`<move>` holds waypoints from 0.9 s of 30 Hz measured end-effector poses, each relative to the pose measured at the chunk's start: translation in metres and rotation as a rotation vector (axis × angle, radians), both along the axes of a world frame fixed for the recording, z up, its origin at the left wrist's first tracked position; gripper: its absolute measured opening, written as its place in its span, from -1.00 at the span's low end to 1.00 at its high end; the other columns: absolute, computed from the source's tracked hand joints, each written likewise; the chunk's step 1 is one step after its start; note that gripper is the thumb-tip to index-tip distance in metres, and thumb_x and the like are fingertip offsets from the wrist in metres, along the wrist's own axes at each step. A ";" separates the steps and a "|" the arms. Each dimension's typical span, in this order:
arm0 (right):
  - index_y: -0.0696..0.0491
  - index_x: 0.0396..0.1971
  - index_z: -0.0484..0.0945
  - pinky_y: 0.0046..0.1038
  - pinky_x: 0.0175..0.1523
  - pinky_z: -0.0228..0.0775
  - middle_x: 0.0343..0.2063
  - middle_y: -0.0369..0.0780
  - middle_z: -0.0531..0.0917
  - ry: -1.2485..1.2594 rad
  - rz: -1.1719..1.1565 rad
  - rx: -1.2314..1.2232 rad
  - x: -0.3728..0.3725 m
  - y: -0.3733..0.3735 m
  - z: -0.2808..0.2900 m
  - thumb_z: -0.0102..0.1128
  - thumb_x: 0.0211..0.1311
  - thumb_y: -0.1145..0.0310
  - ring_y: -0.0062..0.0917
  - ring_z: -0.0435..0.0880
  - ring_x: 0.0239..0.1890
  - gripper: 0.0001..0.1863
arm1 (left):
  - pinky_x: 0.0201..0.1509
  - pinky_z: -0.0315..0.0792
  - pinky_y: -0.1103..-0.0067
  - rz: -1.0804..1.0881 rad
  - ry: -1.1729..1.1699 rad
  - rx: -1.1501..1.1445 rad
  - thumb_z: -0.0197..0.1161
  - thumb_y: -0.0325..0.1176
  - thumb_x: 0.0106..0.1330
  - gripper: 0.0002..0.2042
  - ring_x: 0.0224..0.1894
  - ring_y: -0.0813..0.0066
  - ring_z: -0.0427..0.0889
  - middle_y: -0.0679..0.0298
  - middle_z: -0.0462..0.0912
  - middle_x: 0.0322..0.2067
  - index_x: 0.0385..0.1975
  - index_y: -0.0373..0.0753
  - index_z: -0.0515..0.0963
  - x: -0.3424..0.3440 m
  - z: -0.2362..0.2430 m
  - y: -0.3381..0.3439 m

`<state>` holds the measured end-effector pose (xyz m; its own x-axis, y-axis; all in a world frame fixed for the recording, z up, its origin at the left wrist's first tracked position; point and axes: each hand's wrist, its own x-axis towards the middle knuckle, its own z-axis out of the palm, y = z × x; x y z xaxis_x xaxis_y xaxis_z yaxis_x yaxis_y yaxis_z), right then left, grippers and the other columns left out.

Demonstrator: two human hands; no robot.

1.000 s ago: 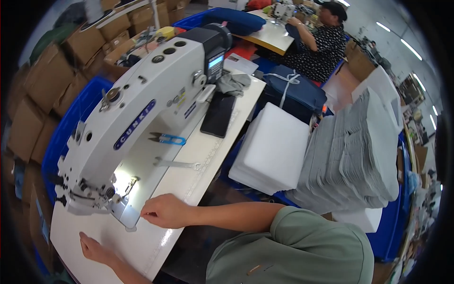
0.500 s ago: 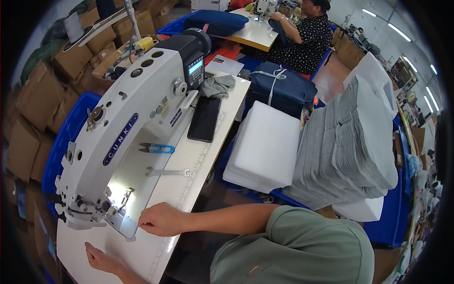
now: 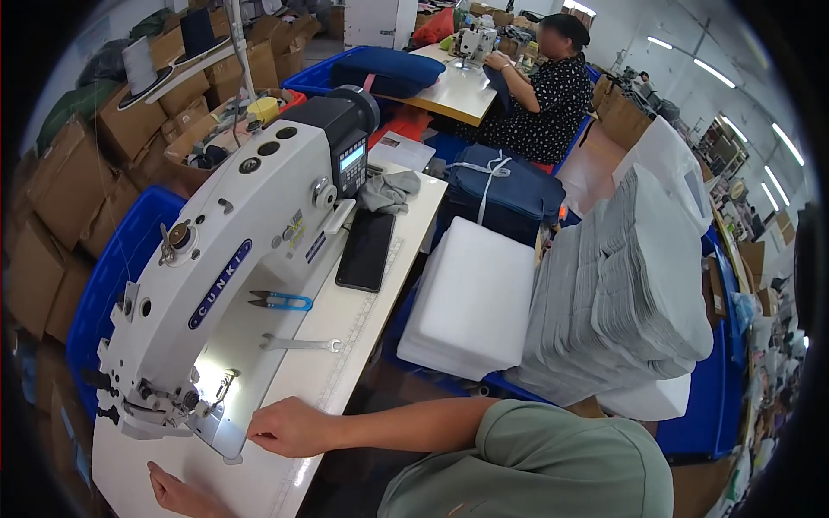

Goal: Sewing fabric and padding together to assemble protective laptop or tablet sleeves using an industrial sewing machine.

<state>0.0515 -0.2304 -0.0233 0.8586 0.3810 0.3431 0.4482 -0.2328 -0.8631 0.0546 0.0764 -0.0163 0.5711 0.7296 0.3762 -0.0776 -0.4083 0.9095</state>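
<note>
My right hand (image 3: 285, 428) rests with curled fingers at the lower corner of the white sewing machine's metal bed plate, just right of the lit needle area (image 3: 220, 384); what its fingers hold, if anything, is hidden. My left hand (image 3: 169, 489) is low on the white tabletop (image 3: 125, 453), fingers curled and nothing visible in them, below the machine head (image 3: 220, 250). Blue-handled thread snips (image 3: 289, 301) and a wrench (image 3: 298, 344) lie on the machine bed and table. A black phone (image 3: 365, 249) and grey cloth (image 3: 390, 192) lie farther back.
White foam sheets (image 3: 466, 293) and tall grey felt stacks (image 3: 617, 285) stand at right in blue bins, below tied navy fabric (image 3: 501, 186). A co-worker (image 3: 553, 95) sits at another machine behind. Cardboard boxes (image 3: 52, 250) and a blue bin (image 3: 91, 285) line the left.
The view has tilted, so the table, machine and both my hands appear lower in the picture. My hands keep much the same place and curl relative to the machine.
</note>
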 end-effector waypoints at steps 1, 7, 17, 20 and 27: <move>0.09 -0.46 0.63 -0.14 -0.20 0.49 -0.43 -0.14 0.67 0.005 -0.004 -0.014 0.000 -0.002 0.001 0.19 0.31 0.36 -0.13 0.68 -0.28 -0.83 | -0.40 -0.03 0.46 -0.001 -0.001 -0.001 0.20 -0.20 0.59 -0.46 -0.49 0.59 0.00 0.47 -0.03 -0.58 -0.64 -0.16 0.09 0.001 -0.001 -0.002; 0.08 -0.46 0.62 -0.13 -0.22 0.49 -0.44 -0.14 0.67 -0.009 -0.013 -0.030 0.000 -0.004 -0.003 0.18 0.31 0.36 -0.13 0.67 -0.30 -0.83 | -0.40 -0.06 0.47 0.040 0.011 0.012 0.20 -0.20 0.60 -0.46 -0.49 0.60 -0.03 0.49 -0.04 -0.58 -0.63 -0.14 0.07 0.006 -0.004 -0.006; 0.09 -0.47 0.61 -0.12 -0.23 0.47 -0.46 -0.14 0.65 -0.036 0.003 -0.002 -0.001 -0.002 -0.005 0.17 0.31 0.36 -0.12 0.66 -0.32 -0.82 | -0.41 -0.07 0.48 0.050 0.011 0.002 0.19 -0.19 0.61 -0.46 -0.49 0.61 -0.03 0.50 -0.05 -0.58 -0.64 -0.14 0.10 0.001 -0.004 0.003; 0.10 -0.48 0.60 -0.11 -0.23 0.47 -0.47 -0.13 0.64 -0.035 0.007 0.008 0.000 0.001 -0.005 0.18 0.31 0.36 -0.12 0.65 -0.32 -0.82 | -0.42 -0.06 0.48 0.057 0.016 0.028 0.19 -0.17 0.61 -0.46 -0.50 0.61 -0.01 0.49 -0.03 -0.59 -0.65 -0.18 0.14 -0.001 -0.006 0.006; 0.10 -0.49 0.58 -0.10 -0.22 0.46 -0.47 -0.13 0.64 -0.021 -0.002 0.053 0.000 -0.002 -0.005 0.19 0.29 0.36 -0.12 0.65 -0.31 -0.82 | -0.44 -0.06 0.45 0.090 0.125 0.050 0.21 -0.13 0.58 -0.49 -0.50 0.60 -0.01 0.47 -0.01 -0.58 -0.63 -0.29 0.30 0.010 -0.029 0.039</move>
<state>0.0519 -0.2321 -0.0286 0.8518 0.3597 0.3809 0.4659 -0.1878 -0.8647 0.0642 0.1151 -0.0454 0.5490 0.7620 0.3434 0.0739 -0.4535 0.8882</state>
